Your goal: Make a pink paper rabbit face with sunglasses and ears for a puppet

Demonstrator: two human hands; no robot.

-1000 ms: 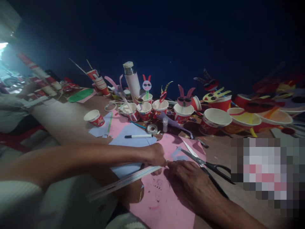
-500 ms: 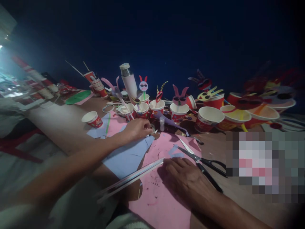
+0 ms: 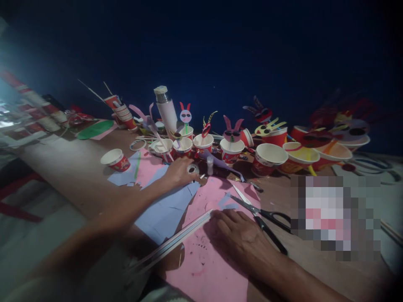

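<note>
My left hand [image 3: 181, 171] reaches over blue paper [image 3: 163, 214], its curled fingers around a small roll of clear tape [image 3: 192, 169]. Close by on the right stands a small clear bottle [image 3: 210, 165]. My right hand [image 3: 234, 228] lies on pink paper [image 3: 217, 272], fingers bent over the end of a bundle of thin clear and white strips [image 3: 179, 239]. The strips slant down toward the lower left. Open black-handled scissors [image 3: 256, 209] rest just beyond my right hand, with blue paper scraps [image 3: 228, 201] beside the blades.
Behind stand several red-and-white paper cups [image 3: 231, 151], some holding paper rabbit faces [image 3: 185, 116]. A white flask [image 3: 166, 111] rises behind them. One cup [image 3: 115, 160] stands at the left. Stacked cups [image 3: 124, 116] lean farther back, near a green oval [image 3: 95, 129]. Pixels hide something at the right.
The view has shifted slightly, moving the scene left. My left hand's fingers have reached the tape roll, which now shows more clearly. My right hand stays on the strips.
</note>
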